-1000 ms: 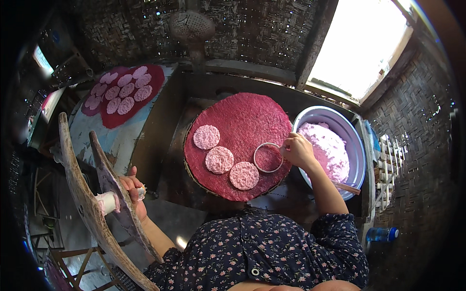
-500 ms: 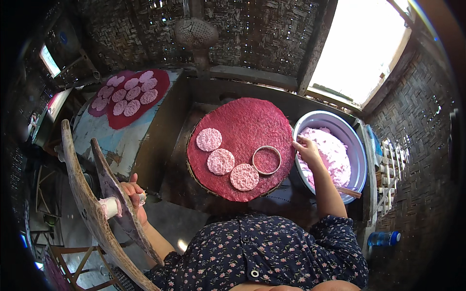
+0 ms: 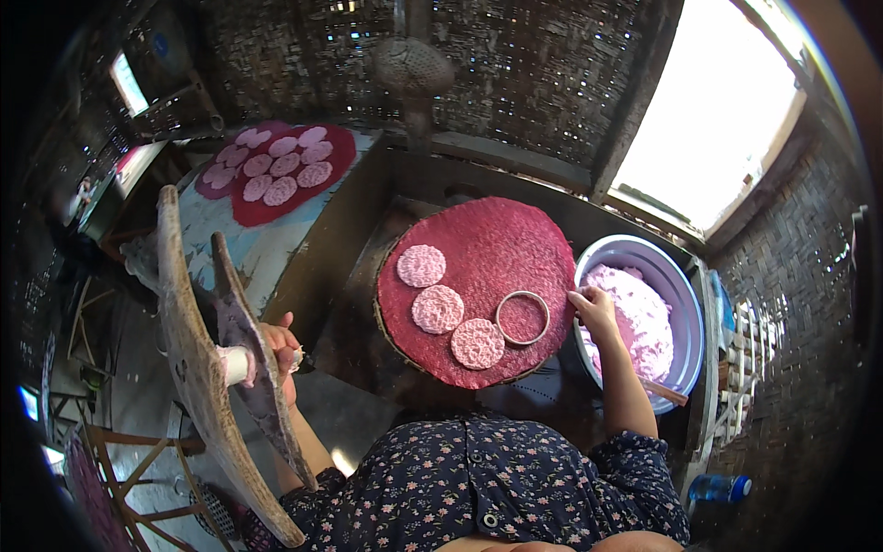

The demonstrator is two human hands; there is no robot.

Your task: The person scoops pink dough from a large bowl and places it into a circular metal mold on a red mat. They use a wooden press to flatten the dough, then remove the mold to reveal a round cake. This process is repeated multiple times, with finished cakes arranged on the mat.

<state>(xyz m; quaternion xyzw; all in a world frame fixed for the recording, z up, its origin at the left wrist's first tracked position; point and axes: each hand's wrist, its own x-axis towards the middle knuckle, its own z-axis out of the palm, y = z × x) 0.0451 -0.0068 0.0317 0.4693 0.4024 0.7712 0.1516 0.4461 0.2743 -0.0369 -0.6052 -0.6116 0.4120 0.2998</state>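
My left hand point(image 3: 283, 354) is wrapped around a hand press point(image 3: 189, 340) made of two long, worn wooden bars with a white tube between them. Pink dough clings to the tube. My right hand point(image 3: 598, 316) pinches the right edge of a round red mat point(image 3: 460, 239), close beside the basin rim. Three flat pink discs of squiggly dough strands, the nearest one point(image 3: 477, 344) beside an unfilled ring point(image 3: 522, 317), lie along the mat's left and near side.
At my right stands a grey-blue basin point(image 3: 692, 304) heaped with pink dough point(image 3: 644, 322), a wooden stick point(image 3: 662, 393) leaning at its near rim. More pink discs rest on red sheets point(image 3: 248, 212) on a table at the far left. A blue bottle point(image 3: 720, 488) is at lower right.
The whole view has turned slightly, so most things sit further right. My right hand stays at the mat's edge, and my left hand still holds the press.
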